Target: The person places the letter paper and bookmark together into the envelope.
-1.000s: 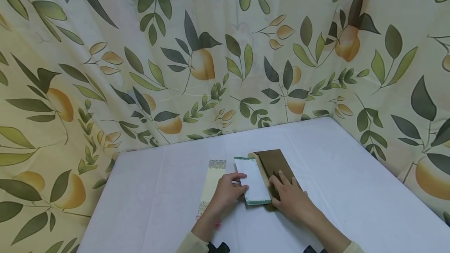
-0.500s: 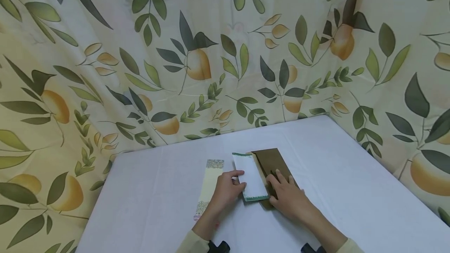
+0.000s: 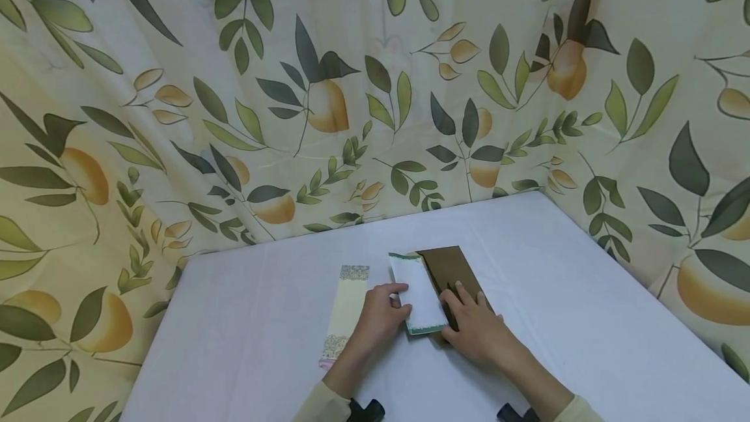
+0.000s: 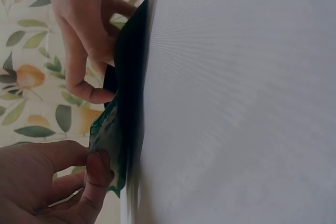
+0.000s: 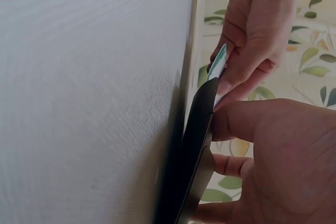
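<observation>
My left hand point(image 3: 381, 314) pinches the left edge of a white card point(image 3: 417, 295) with green borders. In the left wrist view, thumb and fingertips grip the card point(image 4: 107, 145), which bends slightly. Directly right of it lies a brown envelope point(image 3: 448, 266), its open side against the card; the card's right edge appears tucked at that opening, though how deep is hidden. My right hand point(image 3: 483, 334) holds the envelope near the opening, thumb at its lower edge and bent fingers on top. In the right wrist view, thumb and fingers touch the raised envelope edge point(image 5: 197, 145).
A cream paper strip point(image 3: 346, 305) with patterned ends lies left of the card, partly behind the left forearm. Everything rests on a white-covered table point(image 3: 234, 344). A leaf-and-fruit printed curtain point(image 3: 375, 83) hangs behind it and along both sides.
The card has shifted right against the envelope, and the cream strip visible between them earlier is now mostly covered. Both hands keep their grip; the head view has shifted slightly.
</observation>
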A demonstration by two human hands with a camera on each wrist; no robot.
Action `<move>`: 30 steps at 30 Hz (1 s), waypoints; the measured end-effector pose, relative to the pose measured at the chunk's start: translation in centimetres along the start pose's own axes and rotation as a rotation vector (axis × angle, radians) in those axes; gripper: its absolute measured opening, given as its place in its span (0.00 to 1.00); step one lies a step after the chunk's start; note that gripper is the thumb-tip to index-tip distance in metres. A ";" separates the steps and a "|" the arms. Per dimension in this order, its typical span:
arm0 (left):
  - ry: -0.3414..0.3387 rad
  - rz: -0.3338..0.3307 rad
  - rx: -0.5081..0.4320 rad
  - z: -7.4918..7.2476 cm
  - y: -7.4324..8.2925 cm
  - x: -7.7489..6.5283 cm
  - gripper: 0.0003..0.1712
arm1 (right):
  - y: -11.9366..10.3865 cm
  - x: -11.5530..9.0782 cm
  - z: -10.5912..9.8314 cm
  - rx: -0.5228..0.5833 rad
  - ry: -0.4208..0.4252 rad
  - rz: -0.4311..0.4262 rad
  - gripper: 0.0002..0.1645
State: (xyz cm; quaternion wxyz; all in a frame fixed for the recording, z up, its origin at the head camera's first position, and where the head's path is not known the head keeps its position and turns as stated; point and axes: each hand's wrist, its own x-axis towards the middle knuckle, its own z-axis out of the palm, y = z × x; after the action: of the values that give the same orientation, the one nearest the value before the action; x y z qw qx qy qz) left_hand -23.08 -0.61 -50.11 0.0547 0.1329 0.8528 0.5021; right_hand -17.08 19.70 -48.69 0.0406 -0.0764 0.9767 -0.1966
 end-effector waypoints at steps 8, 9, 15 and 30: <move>-0.043 0.016 -0.017 0.3 0.2 0.1 0.21 | 0.0 0.0 0.0 -0.009 0.001 0.000 0.24; -0.046 0.018 -0.020 0.4 0.2 0.1 0.20 | 0.0 0.0 0.0 -0.010 0.002 0.000 0.25; -0.049 0.023 -0.004 0.6 0.2 0.1 0.18 | -0.1 0.1 0.1 -0.016 0.006 0.003 0.27; -0.014 -0.046 -0.024 1.8 0.3 0.9 0.16 | -0.1 -0.1 -0.1 -0.011 -0.001 0.010 0.24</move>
State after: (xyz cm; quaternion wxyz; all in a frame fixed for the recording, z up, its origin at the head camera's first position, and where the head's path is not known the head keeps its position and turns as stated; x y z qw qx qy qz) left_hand -23.47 1.26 -50.70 0.0737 0.1162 0.8490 0.5101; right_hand -17.02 19.62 -48.55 0.0414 -0.0715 0.9781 -0.1909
